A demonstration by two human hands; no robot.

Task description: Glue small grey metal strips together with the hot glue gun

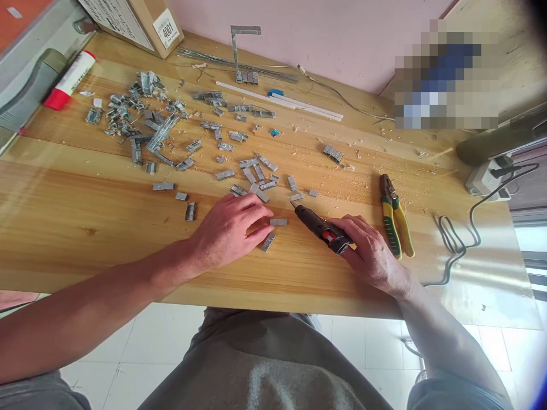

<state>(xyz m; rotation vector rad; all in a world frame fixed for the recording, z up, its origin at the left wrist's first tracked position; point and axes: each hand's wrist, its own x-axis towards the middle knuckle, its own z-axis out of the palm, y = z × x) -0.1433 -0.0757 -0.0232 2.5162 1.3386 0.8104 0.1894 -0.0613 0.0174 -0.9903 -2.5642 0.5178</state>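
My right hand (pixel 371 250) is wrapped round a black pen-shaped power tool (pixel 321 228) with a red patch, its tip pointing up-left at a small grey metal piece (pixel 296 197) on the wooden table (pixel 85 205). My left hand (pixel 233 226) lies palm down on the table with its fingers stretched toward two loose metal pieces (pixel 273 230), and its fingertips touch them or lie just beside them. Several more small grey metal pieces (pixel 256 173) are scattered just beyond both hands.
Green and yellow pliers (pixel 395 215) lie right of my right hand. A black cable (pixel 459 239) runs to a power strip (pixel 487 176) at the right edge. A heap of metal pieces (pixel 137 114), white strips (pixel 282 101), a cardboard box (pixel 141 23) and a red-capped tube (pixel 70 78) lie at the back.
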